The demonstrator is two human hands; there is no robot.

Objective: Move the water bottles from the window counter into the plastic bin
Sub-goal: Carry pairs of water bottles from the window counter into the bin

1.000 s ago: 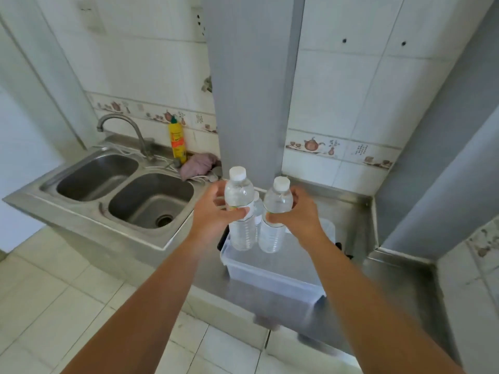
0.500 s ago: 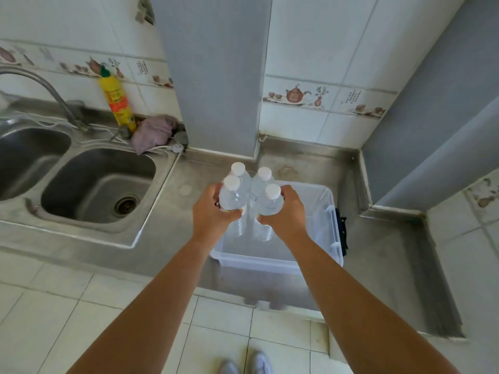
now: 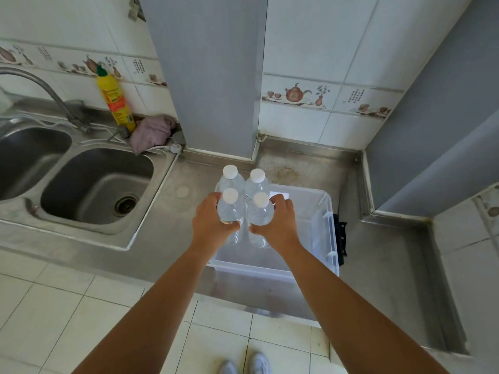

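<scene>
A clear plastic bin [image 3: 331, 233] sits on the steel counter [image 3: 378, 252]. Two clear water bottles with white caps stand upright at its far left corner, one on the left [image 3: 229, 178] and one on the right [image 3: 257, 182]. My left hand [image 3: 212, 225] grips another upright water bottle [image 3: 229, 209] just in front of them. My right hand [image 3: 278, 224] grips a fourth bottle [image 3: 260, 211] beside it. Both held bottles are low inside the bin; their bases are hidden by my hands.
A double steel sink [image 3: 94, 187] with a tap [image 3: 46, 90] lies to the left. A yellow detergent bottle [image 3: 114, 101] and a pink rag [image 3: 154, 132] sit behind it. A grey column [image 3: 205, 76] rises behind the bin. A black object [image 3: 340, 238] lies right of the bin.
My view has tilted down and closer over the bin. Both hands have carried their bottles down from above the bin's edge to a spot beside the two standing bottles.
</scene>
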